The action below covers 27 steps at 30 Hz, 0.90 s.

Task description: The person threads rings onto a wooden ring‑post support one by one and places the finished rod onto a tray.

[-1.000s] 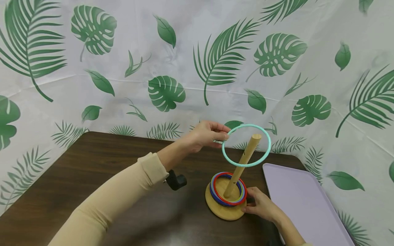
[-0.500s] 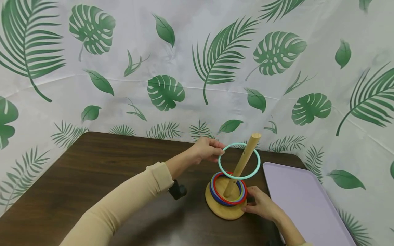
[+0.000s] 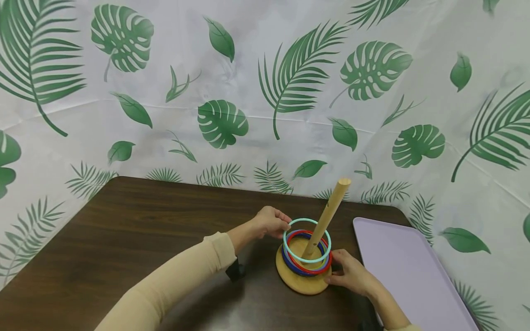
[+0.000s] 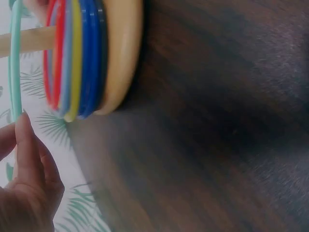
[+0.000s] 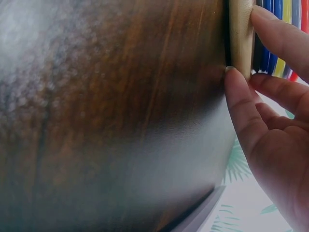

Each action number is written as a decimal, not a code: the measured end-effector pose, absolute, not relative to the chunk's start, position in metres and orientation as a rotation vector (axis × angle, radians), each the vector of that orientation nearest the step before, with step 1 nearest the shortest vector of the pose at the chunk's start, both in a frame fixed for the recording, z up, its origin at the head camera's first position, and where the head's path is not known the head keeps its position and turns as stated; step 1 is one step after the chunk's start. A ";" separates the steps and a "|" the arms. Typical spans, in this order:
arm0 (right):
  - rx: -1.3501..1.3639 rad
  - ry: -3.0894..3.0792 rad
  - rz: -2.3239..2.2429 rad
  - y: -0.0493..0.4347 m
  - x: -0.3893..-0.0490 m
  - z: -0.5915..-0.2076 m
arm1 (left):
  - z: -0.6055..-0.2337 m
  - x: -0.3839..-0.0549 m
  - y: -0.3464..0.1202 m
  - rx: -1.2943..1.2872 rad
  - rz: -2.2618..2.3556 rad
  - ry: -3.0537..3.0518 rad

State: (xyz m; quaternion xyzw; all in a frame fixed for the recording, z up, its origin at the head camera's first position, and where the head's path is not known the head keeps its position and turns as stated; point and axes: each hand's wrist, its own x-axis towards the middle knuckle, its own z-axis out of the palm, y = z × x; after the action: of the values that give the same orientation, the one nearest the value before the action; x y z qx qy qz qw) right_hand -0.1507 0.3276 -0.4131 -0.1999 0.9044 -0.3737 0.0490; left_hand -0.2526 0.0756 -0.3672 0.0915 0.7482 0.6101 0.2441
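My left hand (image 3: 271, 221) pinches a mint-green ring (image 4: 16, 63) at its edge, between thumb and fingers. The ring encircles a wooden peg (image 3: 331, 209) and hangs a little above the rings stacked below. That stack shows red (image 4: 59, 58), pale blue-grey, yellow (image 4: 76, 63), blue (image 4: 91, 58) and a dark ring lowest, resting on a round wooden base (image 3: 304, 287). With its fingertips, my right hand (image 3: 352, 276) grips the base's right edge, as the right wrist view shows close up. In the head view the peg leans to the right.
A lilac tray (image 3: 397, 257) lies on the dark wooden table (image 3: 165, 216), right of the right hand. Behind the table hangs a white cloth (image 3: 248, 55) printed with green leaves.
My left hand has lowered the mint ring, moving slightly left, from around the peg's top to just over the stack. The right hand keeps its grip on the base.
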 end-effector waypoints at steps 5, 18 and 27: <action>-0.607 2.753 -1.146 0.328 -0.150 -0.413 | -0.376 -0.251 0.078 0.231 1.658 2.049; -0.625 2.763 -1.123 0.329 -0.151 -0.412 | -0.377 -0.247 0.087 0.211 1.640 2.071; -0.613 2.741 -1.143 0.328 -0.151 -0.413 | -0.378 -0.246 0.091 0.173 1.601 2.138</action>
State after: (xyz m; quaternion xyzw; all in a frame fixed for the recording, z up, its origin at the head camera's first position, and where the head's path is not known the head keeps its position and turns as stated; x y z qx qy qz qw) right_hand -0.1513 0.3281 -0.4126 -0.2018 0.9025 -0.3765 0.0544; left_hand -0.2464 0.0910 -0.3785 0.0629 0.7772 0.5822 0.2304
